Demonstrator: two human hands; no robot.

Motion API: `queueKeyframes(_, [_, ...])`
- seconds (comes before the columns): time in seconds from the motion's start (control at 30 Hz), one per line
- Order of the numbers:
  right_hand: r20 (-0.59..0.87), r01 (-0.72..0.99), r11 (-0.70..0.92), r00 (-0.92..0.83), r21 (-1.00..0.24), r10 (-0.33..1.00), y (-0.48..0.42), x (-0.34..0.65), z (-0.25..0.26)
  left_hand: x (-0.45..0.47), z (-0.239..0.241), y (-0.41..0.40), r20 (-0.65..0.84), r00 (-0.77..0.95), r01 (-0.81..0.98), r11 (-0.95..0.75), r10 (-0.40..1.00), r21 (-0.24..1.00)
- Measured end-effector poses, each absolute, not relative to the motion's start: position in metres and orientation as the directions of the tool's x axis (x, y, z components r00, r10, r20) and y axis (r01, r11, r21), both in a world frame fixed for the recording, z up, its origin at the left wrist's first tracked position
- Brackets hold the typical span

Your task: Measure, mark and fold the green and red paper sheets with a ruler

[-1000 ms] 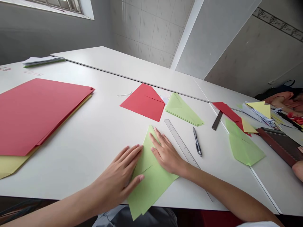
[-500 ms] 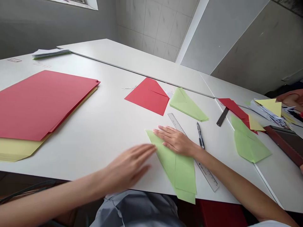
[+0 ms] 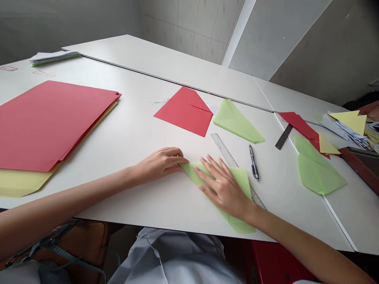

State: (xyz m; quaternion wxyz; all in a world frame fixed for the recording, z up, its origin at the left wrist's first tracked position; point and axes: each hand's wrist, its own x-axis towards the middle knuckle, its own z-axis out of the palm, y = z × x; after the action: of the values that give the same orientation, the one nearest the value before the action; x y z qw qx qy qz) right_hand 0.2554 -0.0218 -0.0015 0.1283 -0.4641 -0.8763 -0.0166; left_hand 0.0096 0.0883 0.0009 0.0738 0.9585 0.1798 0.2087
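A folded sheet of light green paper (image 3: pixel 241 185) lies on the table in front of me, partly over a clear ruler (image 3: pixel 225 150). My left hand (image 3: pixel 161 163) pinches the paper's pointed left corner between thumb and fingers. Across the middle of the sheet, my right hand (image 3: pixel 222 187) rests palm down with its fingers spread, hiding part of the folds. A pen (image 3: pixel 254 162) lies just right of the ruler, apart from both hands.
A folded red paper (image 3: pixel 186 112) and folded green papers (image 3: pixel 237 122) lie farther back. Large red sheets (image 3: pixel 56 126) over yellow ones fill the left. To the right are a dark ruler (image 3: pixel 283 137), a green folded piece (image 3: pixel 318 169) and a brown case (image 3: pixel 361 165).
My left hand has moved up to the paper's corner and closed on it. My right hand has shifted down with its fingers spread wider. The green paper has turned and moved up slightly.
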Motion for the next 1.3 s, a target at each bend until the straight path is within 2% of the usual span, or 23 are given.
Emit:
queueKeyframes(0.13, [0.193, 0.86, 0.482, -0.45, -0.169, 0.872, -0.038, 0.246, -0.006, 0.007, -0.002, 0.092, 0.41, 0.845, 0.307, -0.94, 0.342, 0.151])
queueKeyframes(0.37, [0.173, 0.889, 0.419, -0.39, -0.186, 0.904, -0.03, 0.244, -0.005, 0.008, -0.002, 0.104, 0.423, 0.868, 0.265, -0.963, 0.261, 0.051])
queueKeyframes(0.6, [0.167, 0.893, 0.439, -0.42, -0.097, 0.892, -0.035, 0.238, -0.006, 0.009, -0.003, 0.104, 0.427, 0.852, 0.3, -0.951, 0.302, 0.075])
queueKeyframes(0.87, [0.196, 0.893, 0.441, -0.418, -0.092, 0.887, -0.036, 0.237, -0.013, 0.005, -0.004, 0.104, 0.454, 0.81, 0.358, -0.926, 0.371, 0.119])
queueKeyframes(0.97, [0.21, 0.892, 0.443, -0.418, -0.091, 0.884, -0.036, 0.236, -0.015, 0.004, -0.004, 0.099, 0.469, 0.802, 0.38, -0.922, 0.37, 0.077])
queueKeyframes(1.17, [0.228, 0.888, 0.451, -0.423, -0.087, 0.877, -0.037, 0.234, -0.016, 0.005, -0.003, 0.077, 0.446, 0.861, 0.307, -0.949, 0.247, -0.067])
queueKeyframes(1.3, [0.223, 0.89, 0.45, -0.424, -0.078, 0.878, -0.037, 0.234, -0.015, 0.004, -0.004, 0.073, 0.458, 0.858, 0.321, -0.939, 0.233, -0.122])
